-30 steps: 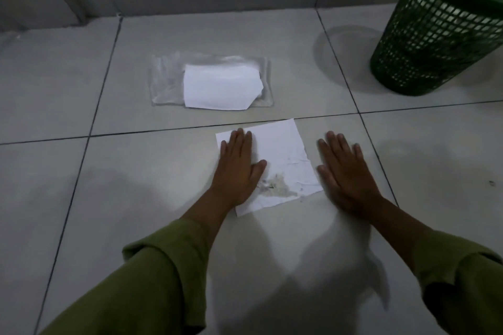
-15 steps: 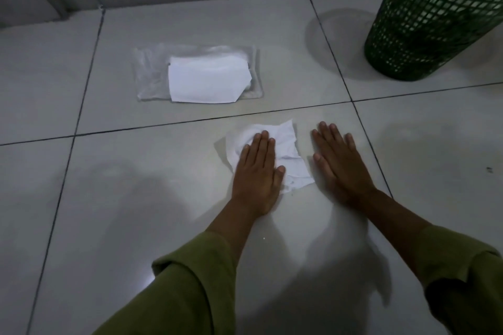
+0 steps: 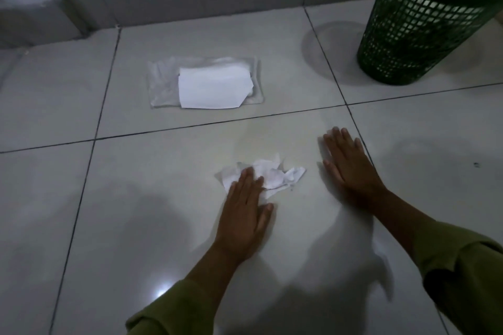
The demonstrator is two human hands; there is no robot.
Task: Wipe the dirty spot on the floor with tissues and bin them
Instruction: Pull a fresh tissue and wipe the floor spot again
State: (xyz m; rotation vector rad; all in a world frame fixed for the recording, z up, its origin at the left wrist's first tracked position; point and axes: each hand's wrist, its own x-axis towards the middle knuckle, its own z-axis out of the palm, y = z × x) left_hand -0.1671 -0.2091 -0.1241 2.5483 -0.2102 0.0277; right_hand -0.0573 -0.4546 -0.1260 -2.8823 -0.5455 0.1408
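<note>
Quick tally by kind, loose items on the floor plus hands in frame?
Crumpled tissue: 1
Tissue pack: 1
Green mesh bin: 1
Hands: 2, left hand on the crumpled tissue, right hand flat on the tile
Total: 5

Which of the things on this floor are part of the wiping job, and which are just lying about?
Part of the job:
- crumpled tissue under the left hand
- tissue pack, with a fresh sheet on top
- green mesh bin, white paper already inside
- right hand, flat on the tile, holding nothing

Just lying about:
- small dark speck on the tile at right
</note>
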